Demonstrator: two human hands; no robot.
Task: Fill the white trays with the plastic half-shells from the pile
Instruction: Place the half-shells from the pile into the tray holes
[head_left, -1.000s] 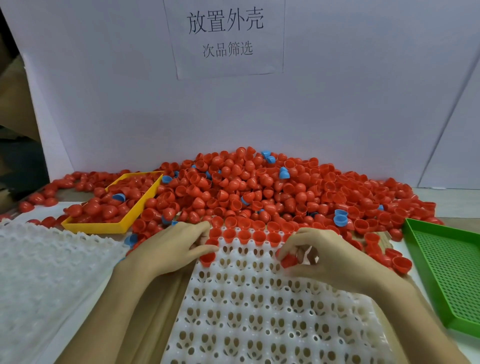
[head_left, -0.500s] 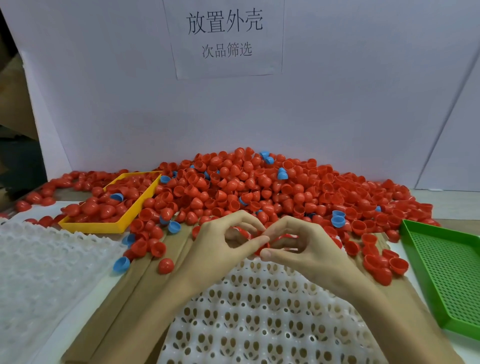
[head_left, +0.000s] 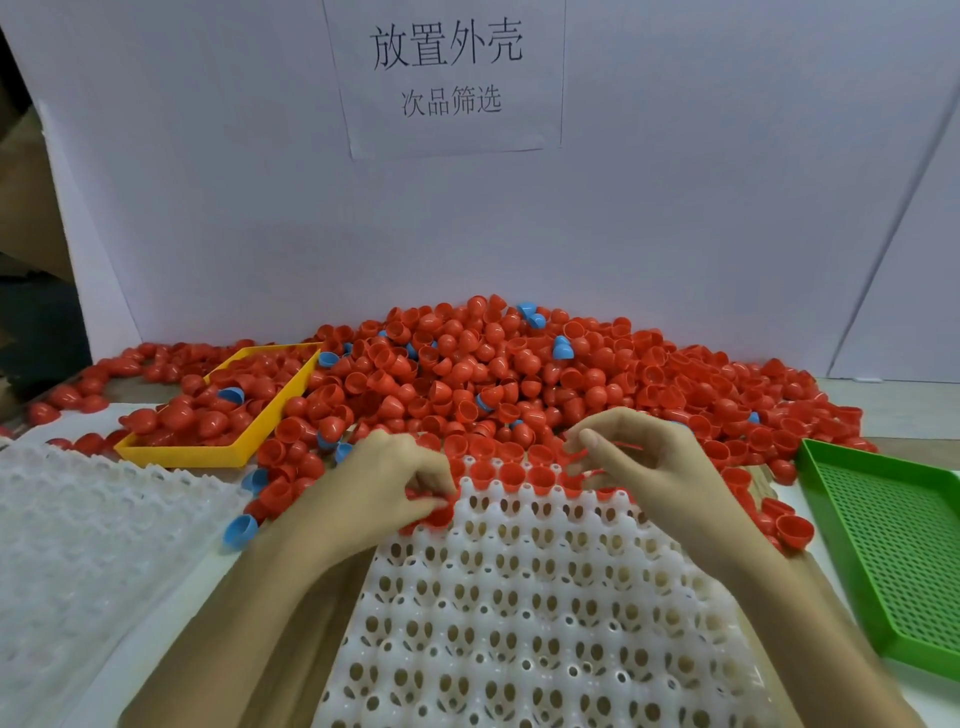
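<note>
The tray lies at the tabletop's near edge, within easy reach; the left hand pinches a shell over its far-left sockets, the right hand curls loosely, its grip unclear, beside the pile behind.

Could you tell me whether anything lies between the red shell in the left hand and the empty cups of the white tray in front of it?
Nothing visible does. The left hand pinches a red shell right at the white tray, whose nearest cups stand open.
</note>
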